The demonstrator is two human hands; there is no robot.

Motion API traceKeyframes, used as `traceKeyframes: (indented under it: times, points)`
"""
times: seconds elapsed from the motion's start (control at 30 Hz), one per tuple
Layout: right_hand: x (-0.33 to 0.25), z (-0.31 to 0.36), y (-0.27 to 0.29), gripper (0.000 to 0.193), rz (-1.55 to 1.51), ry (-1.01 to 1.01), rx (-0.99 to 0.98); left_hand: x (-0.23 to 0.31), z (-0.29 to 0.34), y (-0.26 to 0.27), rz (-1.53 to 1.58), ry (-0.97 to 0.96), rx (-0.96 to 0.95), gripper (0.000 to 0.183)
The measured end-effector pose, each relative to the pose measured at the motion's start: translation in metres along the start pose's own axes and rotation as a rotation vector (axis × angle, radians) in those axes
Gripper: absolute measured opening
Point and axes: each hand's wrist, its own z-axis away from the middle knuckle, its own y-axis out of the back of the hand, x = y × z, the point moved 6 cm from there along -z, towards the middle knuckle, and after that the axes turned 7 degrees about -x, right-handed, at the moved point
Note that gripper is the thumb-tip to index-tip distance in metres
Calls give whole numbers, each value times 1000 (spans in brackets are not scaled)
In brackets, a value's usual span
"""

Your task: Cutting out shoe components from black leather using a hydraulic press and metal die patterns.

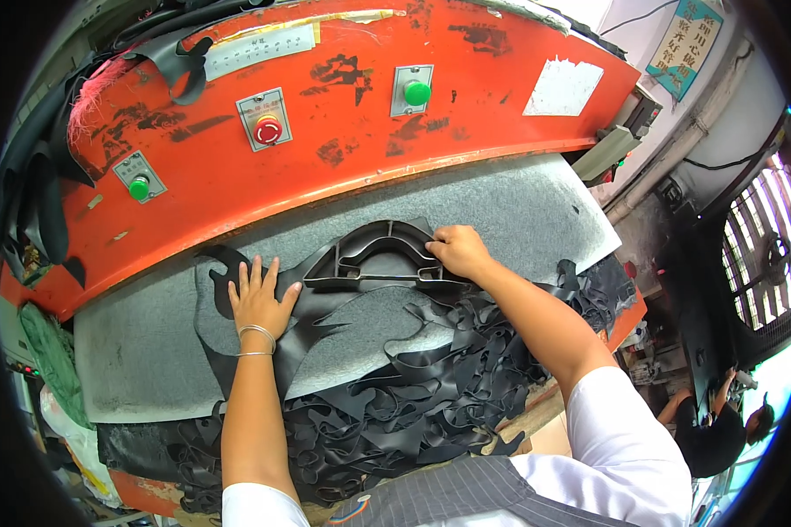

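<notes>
A curved metal cutting die with inner struts rests on black sheet material that looks like leather, on the grey bed of a press. My right hand is closed round the die's right end. Left of the die, my left hand lies flat with its fingers spread on the black sheet. Cut-out gaps in the sheet show the grey bed beneath.
An orange press beam with green buttons and a red stop button spans the far side. Black scraps pile along the near edge. More black strips hang at left. Another person is at far right.
</notes>
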Motion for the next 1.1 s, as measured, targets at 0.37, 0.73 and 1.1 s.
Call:
traceKeyframes:
  times: [0.37,0.73,1.1]
  points:
    - [-1,-7,-18,33,-27,138,9,-8,-1,-7,28,-76,77,64]
    - [34,54,-13,82,17,337,-145,51,28,-14,261,-229,189,64]
    - [37,56,-21,69,22,389,-16,67,29,-17,302,-117,314,71]
